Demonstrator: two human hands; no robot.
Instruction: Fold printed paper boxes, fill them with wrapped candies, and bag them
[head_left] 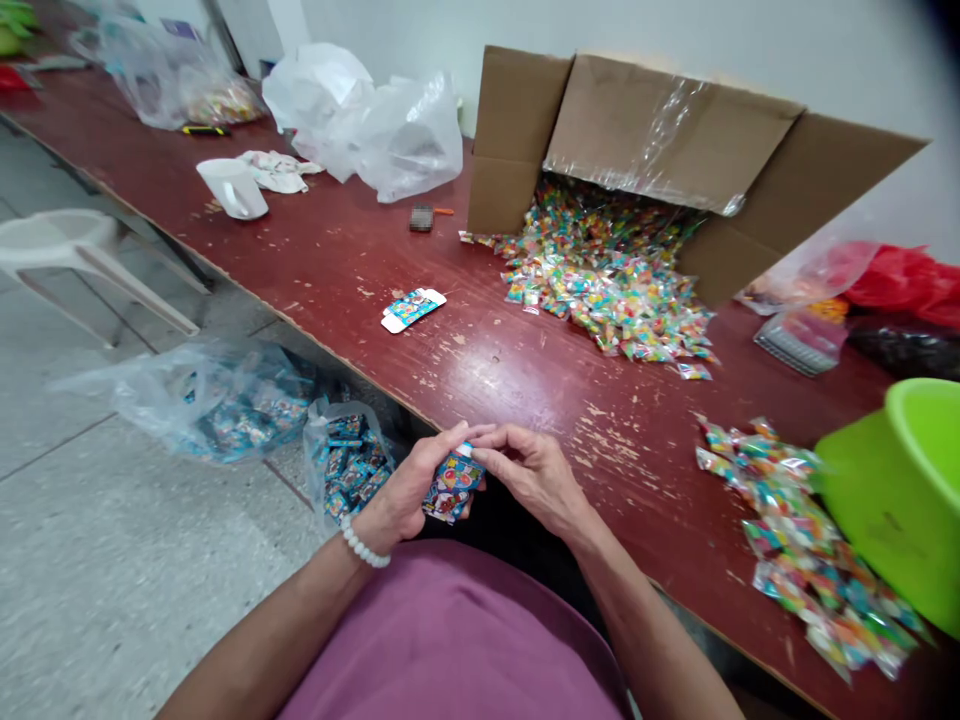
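Observation:
A small blue printed box is held upright in front of my body, just off the table's near edge. My left hand wraps round it from the left, with a fingertip showing at its right side. The fingers of my right hand are pinched at the box's top right, by a white flap. Beyond my hands a flattened blue and white box lies on the red table. Small candy packets spill from an open cardboard box.
More packets lie at the right by a green basin. Bags of blue boxes sit below the table at the left. A white mug, plastic bags and a white stool stand farther off.

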